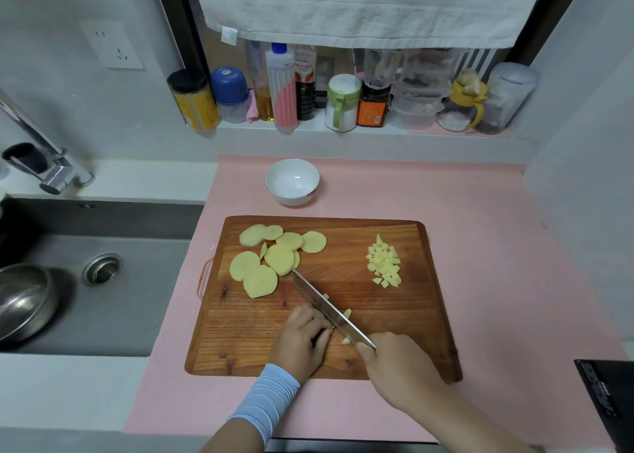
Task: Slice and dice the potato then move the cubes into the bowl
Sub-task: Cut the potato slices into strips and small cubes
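Sink (144, 281), far left: one steel basin (24, 298) in it. One cutting board (411, 315) on pink mat (497, 246).

Potato slices (260, 281): about eight rounds plus one sliver, overlapping, board's far-left quarter.

Left hand (302, 336): knuckles up, fingers curled, tips against the blade's flank; what they pin is hidden.

One white bowl (291, 198) just beyond the board's far edge, apart from it.

One knife (329, 310), tip by the slices, edge down on the board, three loose bits beside it.

One pile of cubes (384, 262), right of centre; bare wood between it and the slices.

Right hand (401, 366) wrapped round the handle near the board's near edge. Open mat to the right.
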Motion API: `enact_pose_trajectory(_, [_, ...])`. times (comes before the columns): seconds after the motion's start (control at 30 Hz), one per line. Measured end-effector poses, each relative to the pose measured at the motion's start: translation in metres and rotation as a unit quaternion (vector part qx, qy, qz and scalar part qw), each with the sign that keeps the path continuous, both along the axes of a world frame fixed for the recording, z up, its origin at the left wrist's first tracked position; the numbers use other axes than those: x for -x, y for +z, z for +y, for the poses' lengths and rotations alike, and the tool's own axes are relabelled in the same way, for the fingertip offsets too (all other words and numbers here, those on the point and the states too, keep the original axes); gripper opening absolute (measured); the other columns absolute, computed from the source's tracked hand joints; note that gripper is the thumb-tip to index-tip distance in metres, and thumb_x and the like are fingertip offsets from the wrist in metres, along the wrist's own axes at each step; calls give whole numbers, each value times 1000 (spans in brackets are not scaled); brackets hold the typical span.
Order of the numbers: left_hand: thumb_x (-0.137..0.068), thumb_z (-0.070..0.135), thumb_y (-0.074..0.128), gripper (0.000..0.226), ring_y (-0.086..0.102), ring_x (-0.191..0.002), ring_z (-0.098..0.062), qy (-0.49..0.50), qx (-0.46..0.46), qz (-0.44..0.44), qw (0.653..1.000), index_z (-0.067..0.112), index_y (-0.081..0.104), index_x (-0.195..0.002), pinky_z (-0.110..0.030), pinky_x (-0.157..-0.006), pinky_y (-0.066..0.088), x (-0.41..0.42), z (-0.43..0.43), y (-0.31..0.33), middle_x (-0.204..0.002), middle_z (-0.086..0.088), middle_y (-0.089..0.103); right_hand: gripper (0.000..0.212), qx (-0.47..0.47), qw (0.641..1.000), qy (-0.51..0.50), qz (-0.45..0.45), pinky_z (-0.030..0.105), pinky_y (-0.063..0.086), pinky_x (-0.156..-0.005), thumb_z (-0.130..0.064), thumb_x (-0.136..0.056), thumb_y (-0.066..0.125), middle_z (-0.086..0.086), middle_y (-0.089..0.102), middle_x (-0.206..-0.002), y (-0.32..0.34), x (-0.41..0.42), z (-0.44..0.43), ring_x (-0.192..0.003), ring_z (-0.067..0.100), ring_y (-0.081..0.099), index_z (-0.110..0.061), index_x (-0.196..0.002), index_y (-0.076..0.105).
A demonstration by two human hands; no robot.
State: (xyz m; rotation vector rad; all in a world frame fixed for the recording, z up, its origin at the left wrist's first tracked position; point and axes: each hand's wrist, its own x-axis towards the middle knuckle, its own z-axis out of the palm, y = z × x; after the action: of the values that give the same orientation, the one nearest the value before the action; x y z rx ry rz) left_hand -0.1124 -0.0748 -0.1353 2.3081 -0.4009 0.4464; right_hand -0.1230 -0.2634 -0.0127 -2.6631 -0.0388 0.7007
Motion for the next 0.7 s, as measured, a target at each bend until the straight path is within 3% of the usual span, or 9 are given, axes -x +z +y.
enact_pose_trajectory(0.37, [-91, 20, 68, 11, 57, -88, -12, 3, 8, -4, 1000, 14, 72, -83, -16, -87, 44, -1, 0, -2, -87, 5, 64, 35, -33, 997, -37, 52, 36, 52, -69, -42, -101, 49, -2, 68, -81, -11, -16, 15, -77, 23, 67, -23, -73, 58])
enact_pose_trajectory(0.7, [-92, 25, 65, 14, 53, -86, -11, 5, -11, 0, 1000, 16, 72, -84, -17, -83, 43, -15, -4, 2, -86, 6, 62, 39, -83, 994, -46, 56, 36, 51, -72, -45, -99, 49, -5, 68, -78, 2, -35, 0, -77, 17, 65, -25, -67, 58])
